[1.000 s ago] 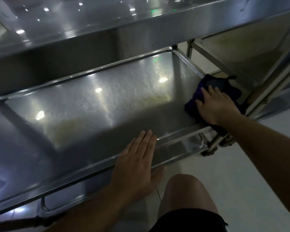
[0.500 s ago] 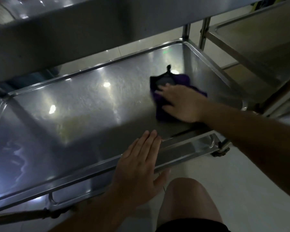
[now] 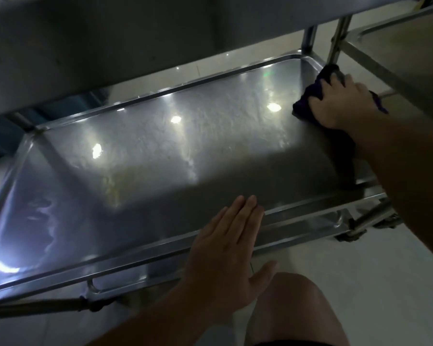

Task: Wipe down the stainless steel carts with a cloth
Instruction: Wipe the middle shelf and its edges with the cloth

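Note:
The lower shelf of a stainless steel cart (image 3: 160, 156) fills the view, shiny with light reflections and a yellowish smear near its middle. A dark purple cloth (image 3: 308, 96) lies at the shelf's far right corner. My right hand (image 3: 338, 103) presses flat on the cloth, covering most of it. My left hand (image 3: 225, 248) rests flat with straight fingers on the shelf's near rim.
The cart's upper shelf (image 3: 110, 41) overhangs at the top. A second steel cart (image 3: 398, 53) stands close at the right. The cart's legs and a caster (image 3: 348, 236) are at the near right corner. My bare knee (image 3: 293, 300) is below over pale floor tiles.
My right hand slid the cloth from the right edge to the shelf's middle, then back to the far right corner. My left hand stayed on the near rim.

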A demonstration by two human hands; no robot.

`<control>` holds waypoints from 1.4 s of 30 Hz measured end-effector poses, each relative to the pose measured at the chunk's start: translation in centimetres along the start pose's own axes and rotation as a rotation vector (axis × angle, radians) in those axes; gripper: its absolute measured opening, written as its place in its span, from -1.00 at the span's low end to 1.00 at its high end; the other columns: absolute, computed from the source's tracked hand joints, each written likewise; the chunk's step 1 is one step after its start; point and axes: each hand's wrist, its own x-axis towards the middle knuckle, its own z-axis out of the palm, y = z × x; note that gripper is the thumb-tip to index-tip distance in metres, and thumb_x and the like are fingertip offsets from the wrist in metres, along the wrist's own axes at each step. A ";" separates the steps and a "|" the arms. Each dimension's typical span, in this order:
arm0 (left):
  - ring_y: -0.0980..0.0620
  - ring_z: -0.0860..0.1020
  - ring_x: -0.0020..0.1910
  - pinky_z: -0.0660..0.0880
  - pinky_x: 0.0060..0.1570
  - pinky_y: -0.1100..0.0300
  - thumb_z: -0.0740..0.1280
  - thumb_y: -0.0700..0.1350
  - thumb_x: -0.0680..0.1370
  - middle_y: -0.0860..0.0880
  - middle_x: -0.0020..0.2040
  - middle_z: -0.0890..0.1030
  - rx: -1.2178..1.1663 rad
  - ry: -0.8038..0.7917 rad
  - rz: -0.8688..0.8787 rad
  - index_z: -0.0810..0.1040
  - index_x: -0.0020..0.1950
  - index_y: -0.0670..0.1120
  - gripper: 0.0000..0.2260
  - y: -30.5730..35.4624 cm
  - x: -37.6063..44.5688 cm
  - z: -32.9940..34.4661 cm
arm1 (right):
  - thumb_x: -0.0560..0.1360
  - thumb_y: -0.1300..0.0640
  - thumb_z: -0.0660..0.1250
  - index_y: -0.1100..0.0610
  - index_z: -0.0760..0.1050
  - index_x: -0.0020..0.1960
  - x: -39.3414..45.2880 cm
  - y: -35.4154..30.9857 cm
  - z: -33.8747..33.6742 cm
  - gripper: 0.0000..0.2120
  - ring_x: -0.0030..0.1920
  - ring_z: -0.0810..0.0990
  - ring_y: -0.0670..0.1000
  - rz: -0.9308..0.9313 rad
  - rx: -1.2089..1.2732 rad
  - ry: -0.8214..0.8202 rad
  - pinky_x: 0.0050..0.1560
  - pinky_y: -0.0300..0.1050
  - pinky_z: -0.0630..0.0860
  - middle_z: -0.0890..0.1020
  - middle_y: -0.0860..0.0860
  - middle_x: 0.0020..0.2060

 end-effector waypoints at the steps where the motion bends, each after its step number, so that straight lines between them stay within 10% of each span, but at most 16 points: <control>1: -0.03 0.11 0.70 0.20 0.61 -0.04 0.21 0.32 0.62 -0.07 0.71 0.19 -0.008 -0.003 -0.004 0.26 0.68 -0.13 -0.24 -0.1 0.0 0.0 | 0.68 -0.21 -0.07 0.11 0.07 0.68 0.2 -1.0 0.0 -0.33 0.63 0.07 0.25 -0.030 -0.003 -0.014 0.60 0.22 0.07 0.10 0.15 0.67; 13: -0.05 0.13 0.69 0.06 0.64 0.03 0.19 0.32 0.63 -0.09 0.71 0.19 -0.010 -0.048 -0.007 0.22 0.69 -0.12 -0.25 0.0 0.0 -0.6 | 0.62 -0.33 -0.04 -0.11 0.14 0.67 -9.9 -9.8 1.3 -0.33 0.64 0.09 -0.05 -0.793 0.029 -0.098 0.61 0.02 0.05 0.14 -0.11 0.65; 18: -0.04 0.11 0.70 0.15 0.62 -0.02 0.25 0.30 0.61 -0.09 0.71 0.19 -0.049 -0.024 -0.002 0.23 0.69 -0.13 -0.23 0.4 0.0 -0.4 | 0.64 -0.22 0.10 -0.01 0.18 0.66 -6.4 1.6 -0.4 -0.36 0.62 0.21 0.15 -0.328 0.018 -0.020 0.59 0.10 0.11 0.22 0.08 0.64; 23: -0.06 0.08 0.70 0.09 0.64 0.00 0.25 0.33 0.59 -0.11 0.71 0.18 -0.027 -0.058 0.004 0.23 0.69 -0.14 -0.19 0.3 0.2 -0.6 | 0.64 -0.29 -0.07 0.03 -0.01 0.70 -2.4 -2.3 0.3 -0.28 0.64 0.08 0.21 -0.066 -0.032 -0.041 0.60 0.20 0.05 0.07 0.12 0.68; 33: -0.03 0.01 0.71 -0.08 0.67 0.05 0.14 0.31 0.65 -0.11 0.73 0.09 -0.062 -0.139 0.005 0.12 0.72 -0.13 -0.23 0.4 0.6 -1.3 | 0.65 -0.31 -0.05 -0.14 0.01 0.69 -8.6 -14.5 1.3 -0.35 0.67 0.00 -0.01 -0.676 -0.015 -0.118 0.62 0.06 -0.01 0.03 -0.10 0.68; 38: 0.11 -0.16 0.70 -0.16 0.66 0.11 0.12 0.30 0.69 0.02 0.75 -0.05 -0.269 -0.224 0.008 0.00 0.74 -0.06 -0.25 -0.2 1.3 -2.2 | 0.60 -0.33 -0.07 -0.10 0.06 0.69 -10.5 -8.9 0.9 -0.29 0.66 0.08 0.09 -0.501 -0.026 -0.078 0.59 0.10 0.09 0.08 -0.01 0.68; 42: 0.14 0.05 0.68 -0.01 0.64 0.18 0.19 0.17 0.70 0.05 0.70 0.21 -0.481 -0.124 -0.114 0.24 0.69 -0.02 -0.41 -4.5 -0.5 -5.2 | 0.59 -0.34 -0.08 -0.08 0.07 0.69 -10.4 -6.8 1.0 -0.27 0.65 0.10 0.13 -0.276 -0.019 -0.060 0.59 0.17 0.11 0.10 0.02 0.67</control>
